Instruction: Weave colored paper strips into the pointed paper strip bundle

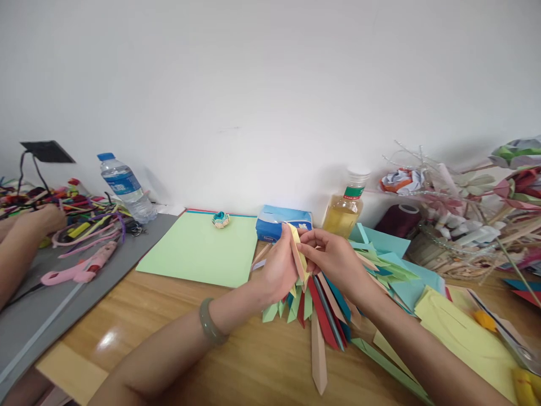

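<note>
My left hand [278, 270] is closed on a folded yellow and peach paper piece [299, 254], held up above the table. The fingers of my right hand [332, 256] pinch the same piece from its right side. Below both hands lies a pile of folded paper strips [323, 316] in red, blue, green and peach. One long peach strip [318, 355] points toward the table's front edge. Just behind my hands stands a blue tissue pack [270, 221]. Parts of the held paper are hidden by my fingers.
Light green paper sheets [198, 248] lie at left, with a small folded-paper ring [220, 219] on top. A bottle of yellow liquid [344, 208], yellow sheets [460, 332] and paper flowers [473, 192] are at right. Another person's hand [46, 219] is far left, near a pink glue gun [82, 269].
</note>
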Tool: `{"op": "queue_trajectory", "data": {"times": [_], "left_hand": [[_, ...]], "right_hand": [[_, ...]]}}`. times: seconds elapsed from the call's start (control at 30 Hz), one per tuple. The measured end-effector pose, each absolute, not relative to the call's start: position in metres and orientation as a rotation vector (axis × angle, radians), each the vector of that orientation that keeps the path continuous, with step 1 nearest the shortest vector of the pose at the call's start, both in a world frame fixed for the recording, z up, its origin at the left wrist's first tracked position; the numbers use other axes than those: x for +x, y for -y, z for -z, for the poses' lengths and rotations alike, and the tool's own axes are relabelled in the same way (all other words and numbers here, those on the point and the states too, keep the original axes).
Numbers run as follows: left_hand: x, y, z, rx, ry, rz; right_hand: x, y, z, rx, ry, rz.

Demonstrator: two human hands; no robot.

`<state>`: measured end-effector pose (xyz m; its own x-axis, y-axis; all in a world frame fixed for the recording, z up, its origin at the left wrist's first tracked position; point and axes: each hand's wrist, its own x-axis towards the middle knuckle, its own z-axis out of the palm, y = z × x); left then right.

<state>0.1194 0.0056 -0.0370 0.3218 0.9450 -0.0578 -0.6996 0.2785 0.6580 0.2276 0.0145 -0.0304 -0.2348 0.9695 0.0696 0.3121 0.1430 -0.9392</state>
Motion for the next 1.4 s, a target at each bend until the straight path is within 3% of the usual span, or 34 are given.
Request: {"op": "queue_trajectory", "data": {"times": [0.53, 1.03, 1.4], "left_hand": [[0.121, -0.003, 0.036, 0.552, -0.703, -1.246], [0.114, -0.011, 0.037, 0.557, -0.49, -1.093], [0.108, -0.02, 0.049, 0.221, -0.686, -1.103]], "right_hand": [[0.222, -0.01, 0.025, -1.154, 1.623, -1.255], [0.239, -0.02, 0.009, -1.279, 1.509, -1.423], [0.241, -0.021, 0.008, -1.381, 1.567, -1.29]]}}
